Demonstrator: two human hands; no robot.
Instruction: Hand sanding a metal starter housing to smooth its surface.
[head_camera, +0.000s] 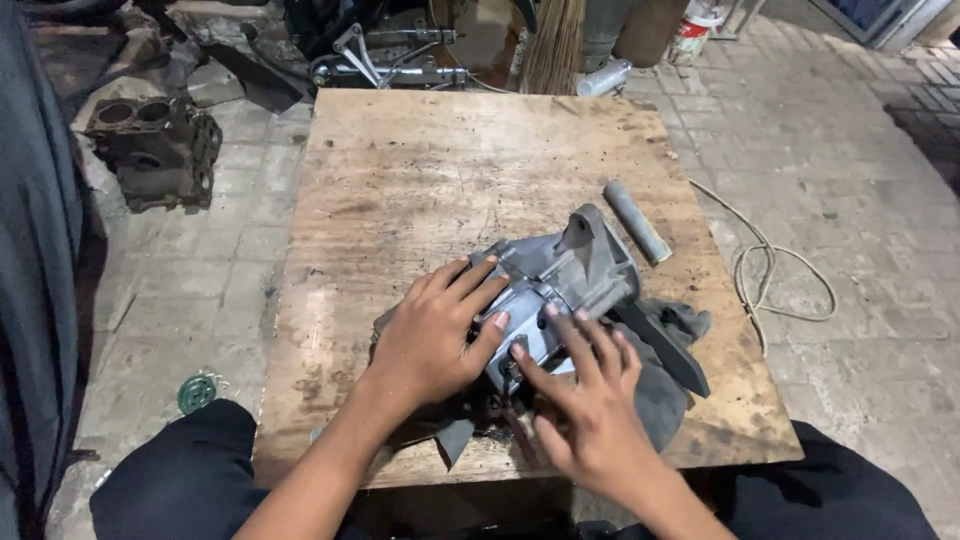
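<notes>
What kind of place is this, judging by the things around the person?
Probably an informal repair workshop for engines: both hands rest on a grey metal housing on a worn wooden board, and an old engine block lies on the paved floor.

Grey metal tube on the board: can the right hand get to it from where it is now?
Probably yes. The right hand rests on the grey metal casting, and the grey tube lies beyond it on the wooden board. Bare board lies to the casting's right, so nothing visibly blocks a reach around it.

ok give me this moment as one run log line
left hand: flat on grey metal housing | right hand: fingertips on housing | under it: dark rag | board: grey tube apart
</notes>
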